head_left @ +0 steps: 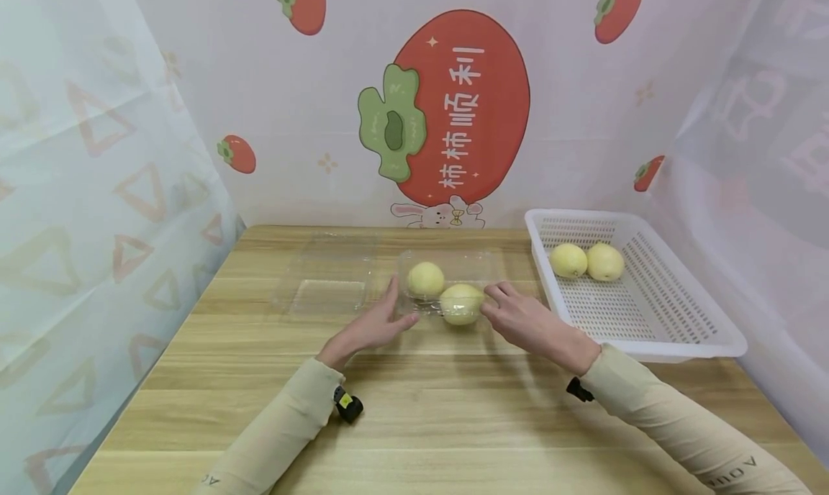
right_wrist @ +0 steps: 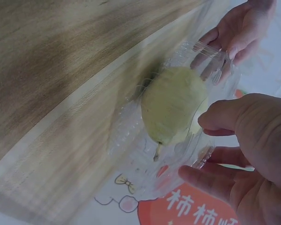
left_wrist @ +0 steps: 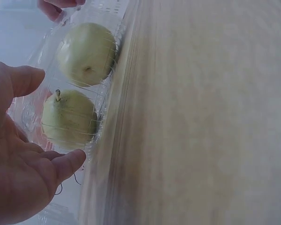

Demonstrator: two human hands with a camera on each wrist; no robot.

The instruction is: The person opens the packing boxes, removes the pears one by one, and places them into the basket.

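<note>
A clear plastic clamshell box (head_left: 463, 263) stands on the table with two pale yellow pears inside, a left one (head_left: 425, 279) and a right one (head_left: 461, 305). My left hand (head_left: 370, 327) lies along the box's left side with thumb and fingers extended and spread. At the opposite end, my right hand (head_left: 527, 322) pinches the edge of the clear plastic between thumb and fingers. In the right wrist view, a pear (right_wrist: 173, 105) with its stem shows through the plastic, close to the right thumb. Whether the lid is fastened I cannot tell.
Left of the box lies another transparent plastic container (head_left: 330, 297). A white perforated basket (head_left: 680, 286) stands on the right, with two pears (head_left: 605, 262) near its back left corner. Printed cloth hangs behind and beside the wooden table (head_left: 440, 423).
</note>
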